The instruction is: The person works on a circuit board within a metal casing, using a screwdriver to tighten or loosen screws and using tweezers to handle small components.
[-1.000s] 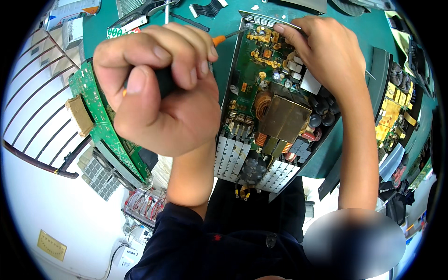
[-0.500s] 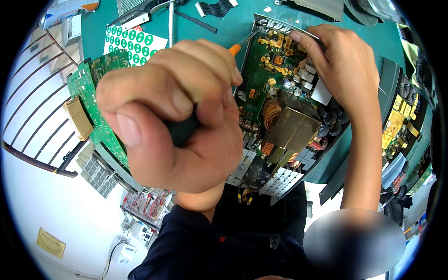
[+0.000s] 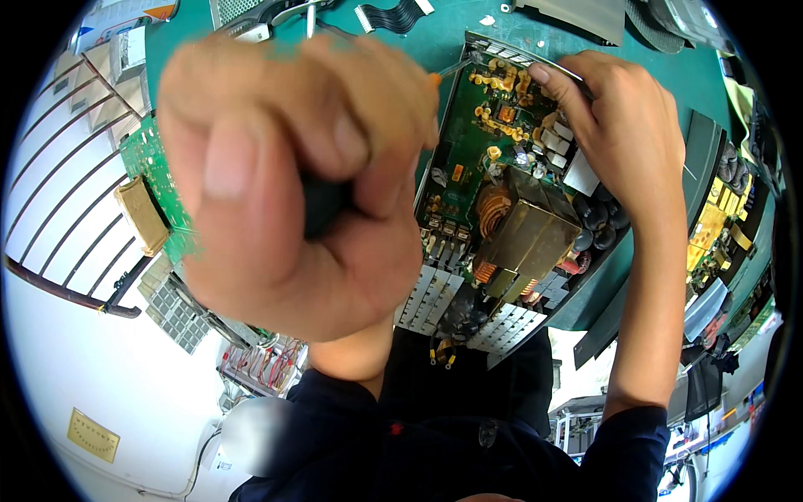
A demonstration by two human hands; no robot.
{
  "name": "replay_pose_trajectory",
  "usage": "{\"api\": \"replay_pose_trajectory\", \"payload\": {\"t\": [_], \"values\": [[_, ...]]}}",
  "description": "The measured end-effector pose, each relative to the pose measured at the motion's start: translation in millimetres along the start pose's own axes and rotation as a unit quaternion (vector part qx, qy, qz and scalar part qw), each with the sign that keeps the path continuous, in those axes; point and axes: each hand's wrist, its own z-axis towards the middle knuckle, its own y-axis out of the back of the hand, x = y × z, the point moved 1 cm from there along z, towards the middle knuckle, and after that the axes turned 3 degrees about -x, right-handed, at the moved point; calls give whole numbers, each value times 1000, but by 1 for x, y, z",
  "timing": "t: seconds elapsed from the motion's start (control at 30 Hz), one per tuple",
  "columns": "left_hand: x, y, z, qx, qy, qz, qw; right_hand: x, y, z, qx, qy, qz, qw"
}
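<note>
Hands apart, each busy: left hand [image 3: 280,230], blurred & close to the cam at approx 10 o'clock, is clenched round a dark-handled screwdriver [image 3: 324,205] w/ orange neck, while right hand [image 3: 623,125] clamps the rim of the open metal case [image 3: 503,50], thumb on the inner side at the case's 1 o'clock, fingers mostly hidden. Case, w/ its green circuit board [image 3: 458,138], is on the green worktop [image 3: 468,17], approx 2 o'clock from mid-view; the tool's shaft reaches its 11 o'clock corner, tho can't tell if the tip touches metal or bd. Main risk IMO is a slip there, b/c the shaft comes in at a slant: tip could skid toward 1 o'clock, scratch the bd, nick the yellow-coated parts [image 3: 506,84] or jab the right thumb. Too much push might also swivel the case, since only its 12 o'clock end is held & its 6 o'clock end looks to poke past the worktop edge; loose wire ends [image 3: 449,360] near 7 o'clock could snag clothing
</note>
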Motion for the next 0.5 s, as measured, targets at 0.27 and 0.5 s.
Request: {"api": "replay_pose_trajectory", "payload": {"t": [0.27,0.5], "values": [[2,8,45,28,11,12,999,-1,1,0,19,-12,3,1000],[15,-10,70,-64,2,64,996,-1,0,1,20,-3,9,1000]]}}
